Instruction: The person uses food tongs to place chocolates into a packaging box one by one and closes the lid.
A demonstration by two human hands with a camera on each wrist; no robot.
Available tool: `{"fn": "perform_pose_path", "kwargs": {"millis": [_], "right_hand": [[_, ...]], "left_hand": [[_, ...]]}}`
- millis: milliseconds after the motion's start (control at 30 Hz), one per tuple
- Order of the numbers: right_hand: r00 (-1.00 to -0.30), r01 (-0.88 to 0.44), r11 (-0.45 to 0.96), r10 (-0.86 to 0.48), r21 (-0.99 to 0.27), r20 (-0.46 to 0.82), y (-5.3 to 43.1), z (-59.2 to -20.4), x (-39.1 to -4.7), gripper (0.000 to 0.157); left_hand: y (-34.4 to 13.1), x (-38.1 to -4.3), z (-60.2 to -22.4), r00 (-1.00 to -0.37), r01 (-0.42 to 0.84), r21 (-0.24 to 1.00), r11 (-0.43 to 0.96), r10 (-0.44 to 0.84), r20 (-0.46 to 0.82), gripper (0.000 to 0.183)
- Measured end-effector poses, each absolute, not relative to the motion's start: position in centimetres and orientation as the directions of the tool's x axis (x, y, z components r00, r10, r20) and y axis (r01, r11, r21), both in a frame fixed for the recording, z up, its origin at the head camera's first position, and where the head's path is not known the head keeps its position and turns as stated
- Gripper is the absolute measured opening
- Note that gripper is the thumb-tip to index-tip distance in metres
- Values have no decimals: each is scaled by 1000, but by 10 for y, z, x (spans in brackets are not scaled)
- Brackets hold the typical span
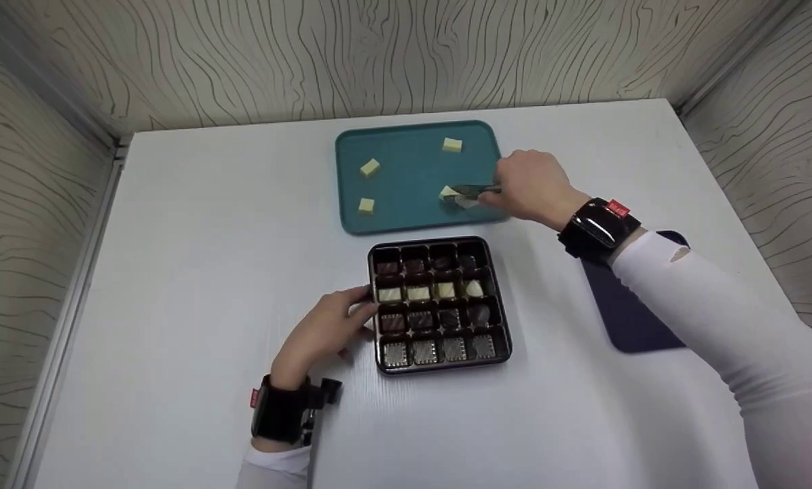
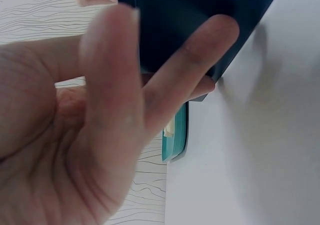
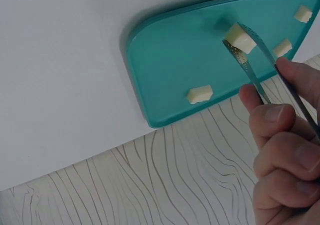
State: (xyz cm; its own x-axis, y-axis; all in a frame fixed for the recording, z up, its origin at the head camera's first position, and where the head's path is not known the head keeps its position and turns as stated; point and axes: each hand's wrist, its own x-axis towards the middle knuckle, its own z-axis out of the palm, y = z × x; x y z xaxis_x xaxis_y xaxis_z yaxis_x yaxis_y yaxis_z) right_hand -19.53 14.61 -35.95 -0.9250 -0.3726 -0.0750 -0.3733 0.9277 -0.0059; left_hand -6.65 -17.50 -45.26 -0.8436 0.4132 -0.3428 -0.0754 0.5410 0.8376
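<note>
My right hand (image 1: 531,187) holds slim metal tongs (image 3: 255,77), whose perforated tips stand on either side of a pale cube (image 3: 240,38) over the teal tray (image 1: 409,173). Three more pale cubes lie on that tray, one of them a cube (image 1: 452,145) near its far right corner. Nearer me sits a dark compartment box (image 1: 440,372). Pale pieces (image 1: 418,294) fill its second row from the back, dark pieces lie in other rows, and textured compartment floors show in the front row. My left hand (image 1: 324,326) touches the box's left side, its fingers extended along the dark wall.
A dark navy tray (image 1: 633,316) lies on the right of the white table (image 1: 209,224), partly hidden beneath my right forearm. Wood-grain patterned panels (image 1: 379,61) rise behind the table and on both sides.
</note>
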Motion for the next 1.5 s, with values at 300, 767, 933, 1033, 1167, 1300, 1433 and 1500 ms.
{"fn": "perform_pose_path", "kwargs": {"millis": [300, 767, 933, 1033, 1167, 1300, 1433, 1500], "right_hand": [[-827, -561, 827, -562, -33, -8, 131, -322, -136, 51], [-586, -810, 584, -807, 49, -71, 85, -319, -69, 58], [-549, -835, 543, -832, 93, -80, 71, -322, -58, 58], [-547, -837, 538, -830, 105, -110, 60, -321, -57, 49], [-550, -835, 540, -812, 107, -195, 44, -318, -58, 37], [-544, -838, 529, -794, 131, -271, 29, -316, -59, 27], [-544, -839, 509, -784, 192, -297, 15, -317, -59, 19], [-549, -835, 498, -779, 233, -302, 8, -318, -58, 17]], "left_hand": [[-181, -69, -455, -842, -70, 839, 539, 420, -340, 46], [-184, -74, -455, -844, -82, 840, 536, 411, -345, 45], [-181, -75, -454, -848, -70, 828, 557, 404, -344, 45], [-181, -75, -453, -850, -69, 822, 565, 399, -345, 44], [-180, -75, -453, -852, -66, 819, 571, 394, -343, 42], [-180, -75, -452, -859, -58, 814, 578, 387, -335, 40], [-179, -75, -452, -866, -43, 807, 589, 381, -324, 40], [-179, -74, -452, -865, -46, 807, 589, 381, -326, 41]]}}
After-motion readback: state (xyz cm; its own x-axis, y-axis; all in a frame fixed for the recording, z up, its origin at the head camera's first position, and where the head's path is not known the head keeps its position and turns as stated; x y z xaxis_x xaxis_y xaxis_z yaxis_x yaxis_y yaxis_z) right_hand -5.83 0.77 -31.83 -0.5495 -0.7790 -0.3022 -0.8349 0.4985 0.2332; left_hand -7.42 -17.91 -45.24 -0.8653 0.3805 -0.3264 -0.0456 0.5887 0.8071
